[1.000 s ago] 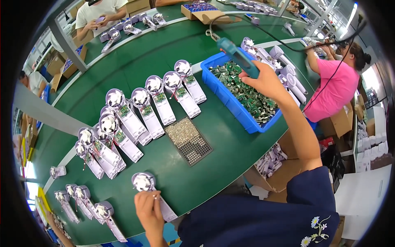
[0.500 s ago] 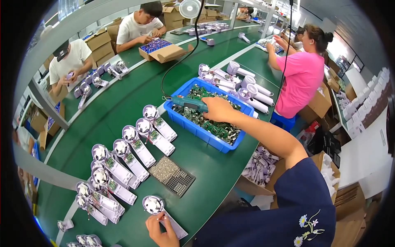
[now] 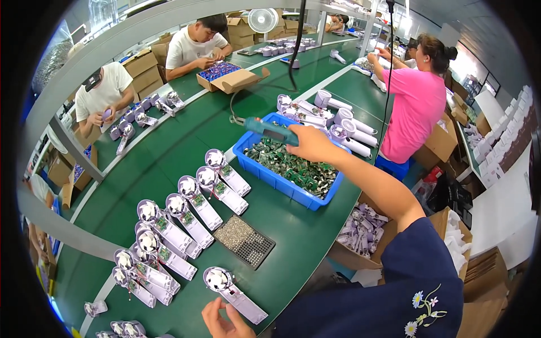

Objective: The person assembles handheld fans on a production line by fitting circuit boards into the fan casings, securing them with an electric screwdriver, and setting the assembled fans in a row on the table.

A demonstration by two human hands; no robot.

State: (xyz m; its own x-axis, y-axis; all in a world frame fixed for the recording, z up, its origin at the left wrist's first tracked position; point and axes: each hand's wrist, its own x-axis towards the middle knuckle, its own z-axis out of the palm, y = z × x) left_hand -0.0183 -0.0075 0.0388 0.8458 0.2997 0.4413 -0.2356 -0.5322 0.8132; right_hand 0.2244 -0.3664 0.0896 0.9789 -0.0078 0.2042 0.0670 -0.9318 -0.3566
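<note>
My right hand (image 3: 315, 144) is wrapped round the rear of a green electric screwdriver (image 3: 271, 131), held level above a blue bin (image 3: 270, 185) full of small green circuit boards (image 3: 293, 169). Low in the picture, a lilac handheld fan half (image 3: 243, 301) lies on the green table, its white fan wheel in the round head and its handle toward me. My left hand (image 3: 225, 321) is beside that handle, with thumb and forefinger apart and the other fingers partly hidden. A black perforated tray (image 3: 248, 245) of tiny metal screws lies just beyond.
Rows of lilac fan halves with boards (image 3: 179, 225) lie on the left. Assembled lilac fans (image 3: 344, 124) lie behind the bin. A cable hangs over the table to the screwdriver. A carton of lilac parts (image 3: 363, 231) stands by the right edge. Several people work around the table.
My left hand has drawn back a little from the fan half's handle. My right hand still holds the screwdriver over the bin. The whole view has shifted slightly.
</note>
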